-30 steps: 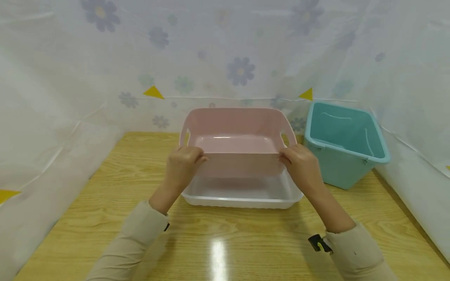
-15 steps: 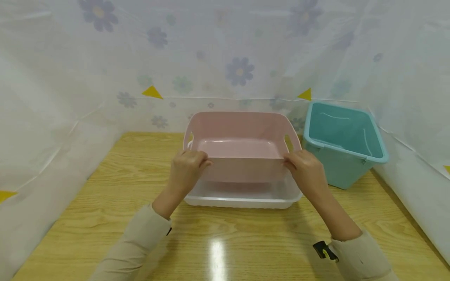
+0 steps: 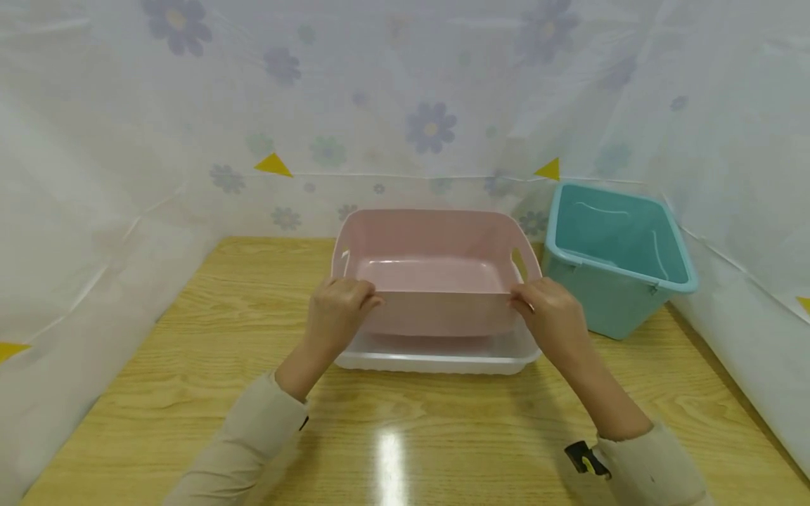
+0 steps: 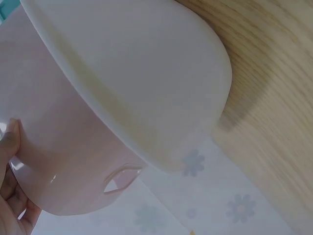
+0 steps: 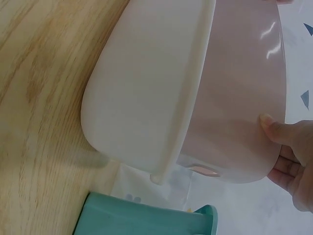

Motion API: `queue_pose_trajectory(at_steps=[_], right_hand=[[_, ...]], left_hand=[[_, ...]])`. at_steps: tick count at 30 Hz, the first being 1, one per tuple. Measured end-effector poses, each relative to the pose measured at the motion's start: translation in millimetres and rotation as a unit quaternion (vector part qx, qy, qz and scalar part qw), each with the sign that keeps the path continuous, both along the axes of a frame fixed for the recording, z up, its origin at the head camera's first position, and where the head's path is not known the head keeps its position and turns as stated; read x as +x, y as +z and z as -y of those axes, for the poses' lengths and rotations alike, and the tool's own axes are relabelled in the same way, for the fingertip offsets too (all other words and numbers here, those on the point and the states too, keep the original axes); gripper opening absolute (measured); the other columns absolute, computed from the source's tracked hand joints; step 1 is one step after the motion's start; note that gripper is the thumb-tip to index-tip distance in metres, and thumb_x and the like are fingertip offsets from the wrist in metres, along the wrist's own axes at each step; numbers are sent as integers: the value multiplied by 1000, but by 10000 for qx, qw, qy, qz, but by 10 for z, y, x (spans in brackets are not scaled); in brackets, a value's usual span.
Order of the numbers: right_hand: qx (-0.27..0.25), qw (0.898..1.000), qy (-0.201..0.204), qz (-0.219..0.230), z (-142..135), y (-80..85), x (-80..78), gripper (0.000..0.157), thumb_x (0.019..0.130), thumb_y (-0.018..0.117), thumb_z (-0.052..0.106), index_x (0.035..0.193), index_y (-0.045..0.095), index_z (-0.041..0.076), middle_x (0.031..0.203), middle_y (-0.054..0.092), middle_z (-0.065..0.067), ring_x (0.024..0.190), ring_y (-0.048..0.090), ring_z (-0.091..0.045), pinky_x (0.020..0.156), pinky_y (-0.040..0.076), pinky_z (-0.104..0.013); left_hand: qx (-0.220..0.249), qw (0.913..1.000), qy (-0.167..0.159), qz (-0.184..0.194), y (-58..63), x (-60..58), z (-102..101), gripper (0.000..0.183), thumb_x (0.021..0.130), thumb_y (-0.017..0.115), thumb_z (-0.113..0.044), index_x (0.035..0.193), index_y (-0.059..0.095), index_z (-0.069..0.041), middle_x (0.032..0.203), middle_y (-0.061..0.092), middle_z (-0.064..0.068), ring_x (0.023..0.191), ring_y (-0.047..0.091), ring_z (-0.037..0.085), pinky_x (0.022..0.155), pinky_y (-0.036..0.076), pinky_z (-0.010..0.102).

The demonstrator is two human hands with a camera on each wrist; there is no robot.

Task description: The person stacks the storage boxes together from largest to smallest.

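A pink plastic basket (image 3: 443,314) with a cut-out handle slot at each end sits partly inside a white plastic tub (image 3: 430,364). My left hand (image 3: 335,309) pinches the near rim of the basket toward its left end, thumb on the outer wall and fingers over the edge. Toward the right end of that rim, my right hand (image 3: 553,316) grips it the same way. In both wrist views the pink wall stands above the white tub's rim. The basket's underside is hidden inside the tub.
A teal bin (image 3: 607,295) stands tilted in view at the right, close to my right hand. All of it rests on a wood-grain table (image 3: 190,365). A flowered plastic curtain (image 3: 380,84) with yellow triangle markers (image 3: 275,165) hangs behind and at the sides.
Both hands have lowered the pink basket, so it sits deeper in the white tub. The tub and teal bin have stayed in place.
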State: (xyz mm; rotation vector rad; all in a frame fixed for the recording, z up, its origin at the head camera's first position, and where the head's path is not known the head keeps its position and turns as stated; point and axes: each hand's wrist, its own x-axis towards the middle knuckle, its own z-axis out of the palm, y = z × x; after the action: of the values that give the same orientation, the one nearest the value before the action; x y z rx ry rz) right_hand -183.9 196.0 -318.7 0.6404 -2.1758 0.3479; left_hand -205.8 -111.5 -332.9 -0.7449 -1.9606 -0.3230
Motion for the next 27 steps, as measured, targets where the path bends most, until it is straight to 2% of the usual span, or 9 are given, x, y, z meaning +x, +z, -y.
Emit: queue_pose_trajectory(at_steps=[4, 8, 11, 27], right_hand=[[2, 10000, 6, 0, 9, -40, 5, 23, 59, 81, 0, 78, 69, 2, 72, 68, -12, 69, 63, -28, 60, 54, -39], [-46, 10000, 19, -29, 24, -73, 9, 23, 58, 81, -1, 77, 69, 2, 73, 68, -11, 70, 63, -28, 59, 53, -39], [-90, 10000, 23, -2, 35, -93, 17, 23, 58, 81, -2, 77, 69, 2, 73, 68, -11, 70, 63, -28, 60, 53, -39], [-86, 10000, 32, 7, 53, -226, 7, 22, 58, 81, -2, 76, 68, 2, 70, 66, -10, 68, 61, -27, 59, 52, -38]], left_hand=[[-26, 10000, -5, -63, -43, 7, 18, 28, 72, 67, -32, 72, 62, -4, 62, 65, 5, 53, 59, 21, 50, 41, 28], [-16, 9999, -48, -111, -83, 4, 28, 41, 86, 50, -40, 72, 62, -4, 61, 64, 5, 51, 58, 19, 49, 40, 27], [-2, 9999, -78, -129, -106, 3, 32, 48, 89, 40, -43, 71, 61, -4, 60, 63, 5, 50, 57, 19, 48, 40, 27], [-45, 9999, -103, -14, -211, 13, 48, 42, 86, 46, -41, 72, 61, -5, 62, 65, 4, 53, 59, 19, 52, 46, 30]])
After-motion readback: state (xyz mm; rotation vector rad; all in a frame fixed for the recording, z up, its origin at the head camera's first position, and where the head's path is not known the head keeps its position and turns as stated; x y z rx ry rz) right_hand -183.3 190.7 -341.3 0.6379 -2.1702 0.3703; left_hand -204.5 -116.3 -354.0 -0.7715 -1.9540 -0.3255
